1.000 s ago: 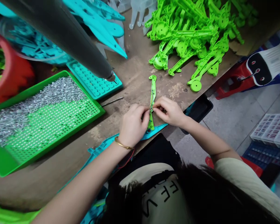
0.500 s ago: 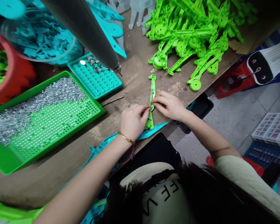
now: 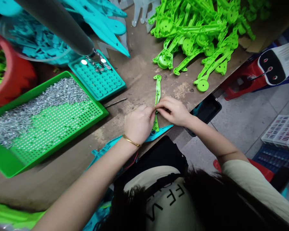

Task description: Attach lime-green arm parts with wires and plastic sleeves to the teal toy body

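A long, narrow green plastic part [image 3: 158, 86] lies on the bench, its near end over a blue plastic part [image 3: 162, 131]. My left hand [image 3: 139, 123] is at its middle from the left, thumb and forefinger pinched together. From the right, my right hand [image 3: 173, 110] meets it, also in a pinch, and the fingertips of both hands nearly touch above the green part. Whatever is between the fingertips is too small or too covered to make out. A thin metal rod [image 3: 116, 102] lies on the bench left of the hands.
Left stands a green perforated tray [image 3: 55, 125] of small metal pieces, beside a blue studded tray [image 3: 106, 81]. A dark cylindrical tool [image 3: 60, 25] hangs over them. Green plastic parts [image 3: 195, 35] are heaped at the back. A red tub [image 3: 19, 70] sits far left.
My left hand has shifted slightly up, and its fingertips now meet those of my right hand. The dark cylindrical tool appears further up and left. The green part stays nearly in place.
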`<state>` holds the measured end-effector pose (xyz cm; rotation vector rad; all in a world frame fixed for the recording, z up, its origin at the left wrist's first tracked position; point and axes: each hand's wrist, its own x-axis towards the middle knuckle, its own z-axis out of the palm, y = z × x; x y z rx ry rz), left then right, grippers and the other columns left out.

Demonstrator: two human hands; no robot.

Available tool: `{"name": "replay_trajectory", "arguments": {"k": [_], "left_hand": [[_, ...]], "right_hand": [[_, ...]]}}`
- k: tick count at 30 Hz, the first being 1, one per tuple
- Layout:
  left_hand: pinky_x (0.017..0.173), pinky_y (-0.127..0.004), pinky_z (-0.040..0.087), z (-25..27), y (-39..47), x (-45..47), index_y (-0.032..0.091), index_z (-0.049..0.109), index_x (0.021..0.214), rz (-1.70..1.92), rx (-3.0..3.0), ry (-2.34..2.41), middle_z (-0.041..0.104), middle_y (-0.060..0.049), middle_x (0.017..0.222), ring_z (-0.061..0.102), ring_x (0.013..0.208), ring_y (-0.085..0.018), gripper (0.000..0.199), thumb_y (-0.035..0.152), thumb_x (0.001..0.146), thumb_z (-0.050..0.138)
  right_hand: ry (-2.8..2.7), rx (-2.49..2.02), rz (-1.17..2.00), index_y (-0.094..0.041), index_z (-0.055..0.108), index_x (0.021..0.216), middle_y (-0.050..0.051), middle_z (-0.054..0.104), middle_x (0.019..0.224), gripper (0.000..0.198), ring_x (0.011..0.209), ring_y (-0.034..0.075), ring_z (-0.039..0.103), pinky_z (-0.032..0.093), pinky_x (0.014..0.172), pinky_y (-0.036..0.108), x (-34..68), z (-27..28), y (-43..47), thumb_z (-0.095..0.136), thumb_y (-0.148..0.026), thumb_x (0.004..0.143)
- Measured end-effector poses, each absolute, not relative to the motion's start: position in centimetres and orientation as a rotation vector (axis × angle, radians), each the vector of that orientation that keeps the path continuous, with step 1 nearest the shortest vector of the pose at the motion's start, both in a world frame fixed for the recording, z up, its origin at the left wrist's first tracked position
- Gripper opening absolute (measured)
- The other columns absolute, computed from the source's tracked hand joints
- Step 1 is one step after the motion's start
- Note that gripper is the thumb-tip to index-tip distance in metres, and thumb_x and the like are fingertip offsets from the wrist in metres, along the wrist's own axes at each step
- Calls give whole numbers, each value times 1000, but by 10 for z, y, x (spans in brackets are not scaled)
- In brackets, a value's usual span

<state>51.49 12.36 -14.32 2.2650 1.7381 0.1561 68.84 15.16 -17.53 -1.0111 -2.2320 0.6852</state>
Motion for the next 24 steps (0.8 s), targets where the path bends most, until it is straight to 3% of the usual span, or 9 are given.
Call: {"name": "replay_trajectory", "arguments": {"k": [6, 13, 24], "left_hand": [[62, -32, 41, -144, 120, 515, 18, 70, 101, 202, 2236, 1716, 69, -10, 90, 64, 78, -24, 31, 31, 94, 42], [56, -34, 35, -139, 97, 518, 18, 70, 97, 176, 2383, 1756, 65, -10, 81, 60, 71, -24, 35, 30, 97, 37], [84, -35, 47, -165, 92, 513, 17, 67, 113, 495, 2464, 1577, 68, -12, 106, 61, 93, -22, 33, 21, 96, 39]], "right_hand": [[-2305, -1097, 609, -16, 61, 88, 7, 63, 86, 13, 79, 17, 57, 46, 73, 30, 687, -175, 151, 48, -19, 90], [-2372, -1191, 494, -16, 60, 85, 7, 60, 82, 15, 77, 18, 53, 44, 71, 30, 683, -174, 148, 46, -19, 90], [-2568, -1197, 526, -14, 61, 86, 10, 61, 85, 23, 81, 21, 56, 46, 74, 33, 678, -160, 153, 41, -19, 94]]}}
